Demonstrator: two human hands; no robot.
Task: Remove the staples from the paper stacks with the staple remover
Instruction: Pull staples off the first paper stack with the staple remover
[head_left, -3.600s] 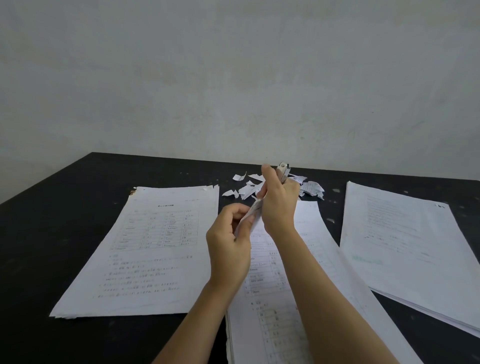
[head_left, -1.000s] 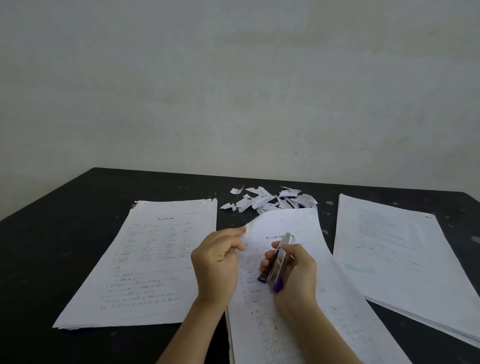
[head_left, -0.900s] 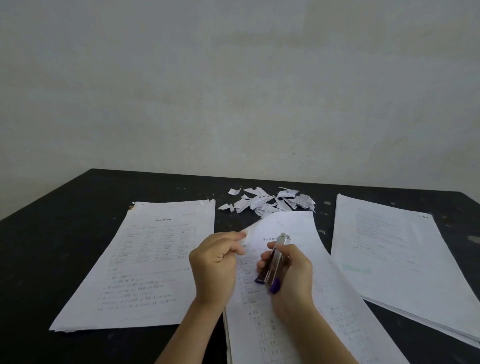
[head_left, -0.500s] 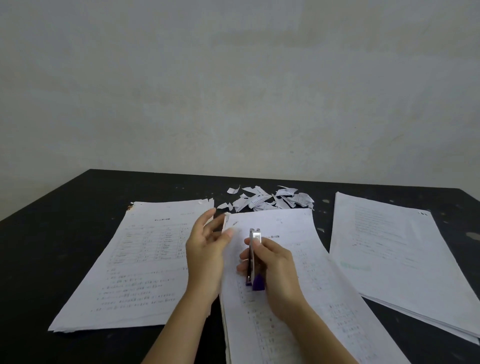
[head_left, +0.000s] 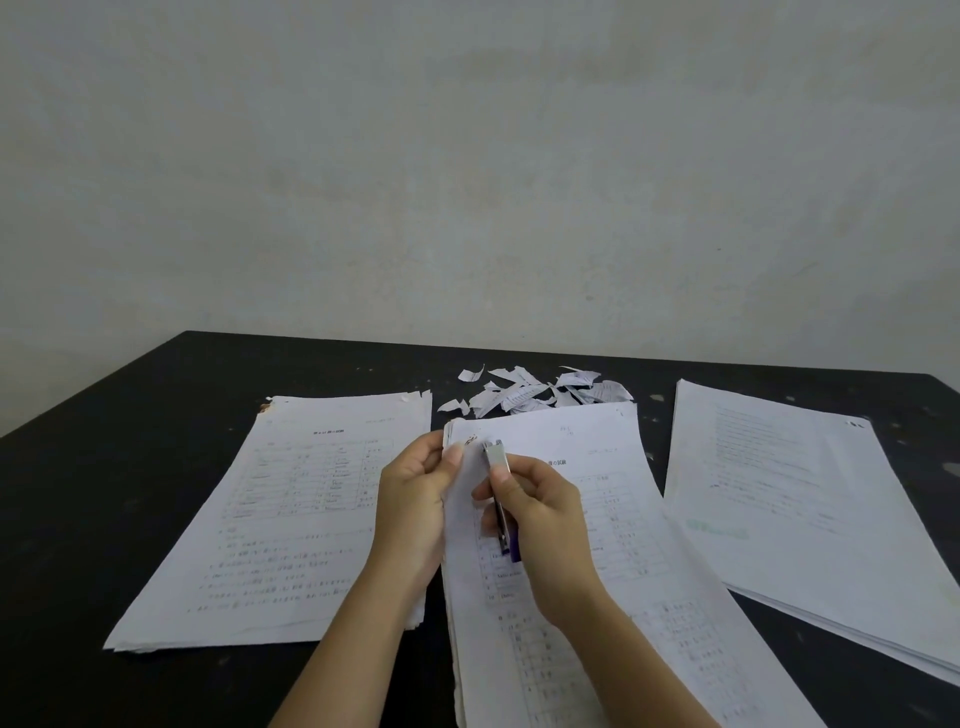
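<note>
Closest to the camera, both forearms come up from the bottom edge over the middle paper stack (head_left: 623, 571), which runs lengthwise away from the viewer on a black table (head_left: 130, 441). The right forearm covers a good strip of that stack's printed tables.

The left hand (head_left: 415, 509) pinches the stack's left edge just short of the far-left corner, thumb on top of the sheet. The right hand (head_left: 545, 519) has its fingers curled round the staple remover (head_left: 496, 467), thumb pressing on its upper side. A purple bit pokes out at the near end, and the metal tip points away, sitting on the paper just right of the left thumb, close to that far-left corner. There's a small dark mark by the corner, but honestly I can't tell if it's a staple.

A left paper stack (head_left: 291, 519) lies just beside the left hand, its far corners ragged. A right paper stack (head_left: 805, 493), well apart from both hands, is angled and has a faint green smear.

Text-wise: headings, numbered lines and grids on all three, all too small or blurry to read.

Past the middle stack's far edge sits a heap of torn paper scraps (head_left: 535, 392). Behind the table is a plain pale wall (head_left: 467, 156).
</note>
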